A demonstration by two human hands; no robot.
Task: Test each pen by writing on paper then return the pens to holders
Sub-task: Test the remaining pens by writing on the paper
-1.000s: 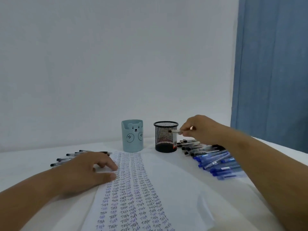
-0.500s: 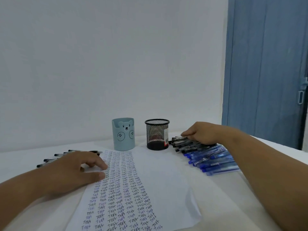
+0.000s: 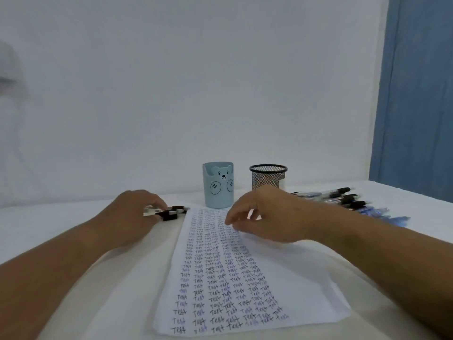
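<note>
Resting left hand [image 3: 127, 217] on black pens [image 3: 169, 212]; right hand [image 3: 267, 214] hovering, fingers [image 3: 232, 215] curled

Two holders [image 3: 218, 185] stand behind the paper [image 3: 289, 285]; pens [image 3: 343, 198] lie right.

Plain white room corner with a blue panel

A bare white wall [image 3: 186, 77] fills most of the view, evenly and softly lit, with no hard shadows on it. At the far right a blue panel [image 3: 416, 94] stands upright from the top edge down to the table; whether it is a door or a curtain cannot be told. The table [image 3: 49, 217] is covered in white and meets the wall along a straight back edge. A blurred pale shape [image 3: 8, 67] sits at the left edge.
</note>
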